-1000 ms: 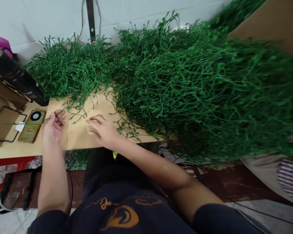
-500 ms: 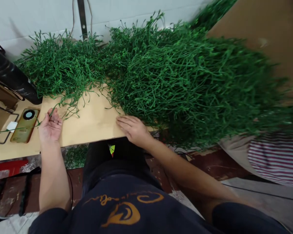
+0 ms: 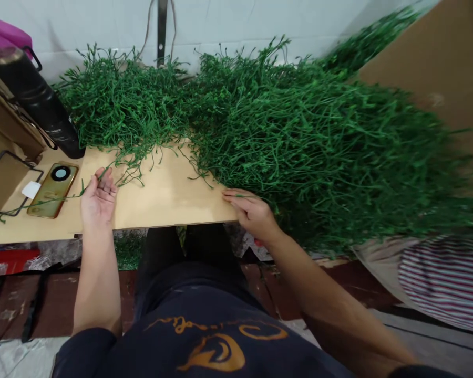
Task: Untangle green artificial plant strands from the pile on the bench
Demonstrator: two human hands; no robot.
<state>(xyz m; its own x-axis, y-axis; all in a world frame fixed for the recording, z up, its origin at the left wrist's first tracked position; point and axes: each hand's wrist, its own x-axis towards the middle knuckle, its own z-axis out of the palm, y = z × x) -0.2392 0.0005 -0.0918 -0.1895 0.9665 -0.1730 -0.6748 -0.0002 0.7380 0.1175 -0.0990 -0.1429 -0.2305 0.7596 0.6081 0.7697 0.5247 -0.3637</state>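
Closest in, a dark navy shirt (image 3: 205,346) with an orange print is seen, both bare forearms stretched out over the table (image 3: 169,199), a light wood top.

The left hand (image 3: 98,197) is laid palm-up near the table's front edge, fingers (image 3: 106,181) loosely curled around one thin green stem (image 3: 43,202) that's trailed off to the left across a gold phone (image 3: 53,189). So a single strand is held, lightly rather than clamped.

The right hand (image 3: 252,210) is set at the table's front right corner, fingers (image 3: 234,195) pressed together and stretched flat, tips pushed right into the near edge of the big pile of green plastic stems (image 3: 307,157). Whether anything is actually pinched there can't be told.

Further back, a smaller heap of stems (image 3: 118,113) is piled against the white wall (image 3: 240,21), touching the big pile. A black flask (image 3: 35,100) is leaned at far left beside a cardboard box (image 3: 3,152), and a brown cardboard sheet (image 3: 429,73) is propped at right, striped fabric (image 3: 445,283) below it.
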